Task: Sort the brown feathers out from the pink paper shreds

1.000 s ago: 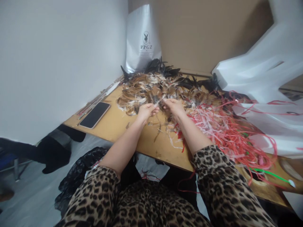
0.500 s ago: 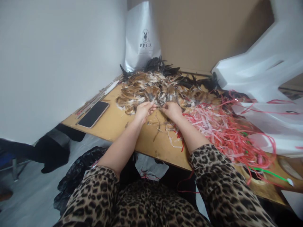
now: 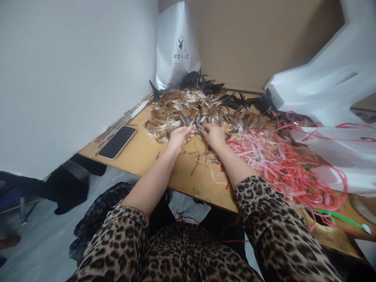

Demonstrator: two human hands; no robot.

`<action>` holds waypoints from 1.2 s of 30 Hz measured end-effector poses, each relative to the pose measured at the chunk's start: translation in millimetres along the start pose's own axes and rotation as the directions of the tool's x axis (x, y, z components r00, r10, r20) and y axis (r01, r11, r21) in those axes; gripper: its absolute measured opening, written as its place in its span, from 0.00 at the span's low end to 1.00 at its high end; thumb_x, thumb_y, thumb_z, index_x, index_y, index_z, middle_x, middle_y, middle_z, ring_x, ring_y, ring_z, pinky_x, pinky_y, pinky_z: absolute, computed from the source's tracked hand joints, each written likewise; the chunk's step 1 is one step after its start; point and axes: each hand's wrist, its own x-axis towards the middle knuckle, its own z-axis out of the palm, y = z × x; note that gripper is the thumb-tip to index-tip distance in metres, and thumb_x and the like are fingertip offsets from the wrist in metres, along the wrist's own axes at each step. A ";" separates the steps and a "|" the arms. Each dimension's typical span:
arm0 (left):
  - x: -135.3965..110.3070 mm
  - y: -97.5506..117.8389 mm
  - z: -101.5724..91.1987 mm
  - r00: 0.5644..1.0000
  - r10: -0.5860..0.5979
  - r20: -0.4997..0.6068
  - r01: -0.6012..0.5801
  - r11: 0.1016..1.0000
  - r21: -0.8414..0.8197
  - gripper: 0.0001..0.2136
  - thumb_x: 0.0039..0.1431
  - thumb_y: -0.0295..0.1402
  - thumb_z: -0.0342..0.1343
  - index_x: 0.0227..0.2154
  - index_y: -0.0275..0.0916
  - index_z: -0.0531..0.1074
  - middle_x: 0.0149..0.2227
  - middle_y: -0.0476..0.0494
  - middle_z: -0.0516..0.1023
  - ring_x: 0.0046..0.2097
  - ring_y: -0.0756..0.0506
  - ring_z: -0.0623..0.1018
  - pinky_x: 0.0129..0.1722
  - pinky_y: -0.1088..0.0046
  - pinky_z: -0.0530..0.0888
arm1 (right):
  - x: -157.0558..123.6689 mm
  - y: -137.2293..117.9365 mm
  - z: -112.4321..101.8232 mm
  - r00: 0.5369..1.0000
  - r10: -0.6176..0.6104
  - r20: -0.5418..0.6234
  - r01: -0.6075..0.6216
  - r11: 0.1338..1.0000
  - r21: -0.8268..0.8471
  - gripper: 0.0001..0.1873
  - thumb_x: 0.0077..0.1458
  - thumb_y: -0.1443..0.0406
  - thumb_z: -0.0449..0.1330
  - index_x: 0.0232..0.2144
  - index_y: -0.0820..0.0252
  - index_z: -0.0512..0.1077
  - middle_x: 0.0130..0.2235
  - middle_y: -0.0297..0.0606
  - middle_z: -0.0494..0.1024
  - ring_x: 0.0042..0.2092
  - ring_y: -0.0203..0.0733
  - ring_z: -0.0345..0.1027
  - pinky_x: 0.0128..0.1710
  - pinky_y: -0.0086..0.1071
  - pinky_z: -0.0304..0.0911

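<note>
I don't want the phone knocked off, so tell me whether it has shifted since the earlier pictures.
No. Judged against the table and its front edge, the phone lies in the same place, at the same slant.

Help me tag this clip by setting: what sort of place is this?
Probably a small craft workshop or makeshift work corner: loose feathers lie heaped on a worn wooden table, with a tangle of red and pale strips beside them. Whether it is in a home, I cannot tell.
</note>
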 end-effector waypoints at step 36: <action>3.4 6.5 -5.5 0.996 0.065 -0.068 -0.072 0.991 -0.113 0.09 0.45 0.33 0.61 0.28 0.33 0.71 0.25 0.47 0.75 0.23 0.57 0.72 0.20 0.84 0.63 | 9.2 -18.5 -60.2 0.937 0.160 0.311 -0.338 0.646 0.685 0.23 0.42 0.47 0.58 0.19 0.63 0.67 0.18 0.32 0.66 0.17 0.27 0.46 0.17 0.26 0.42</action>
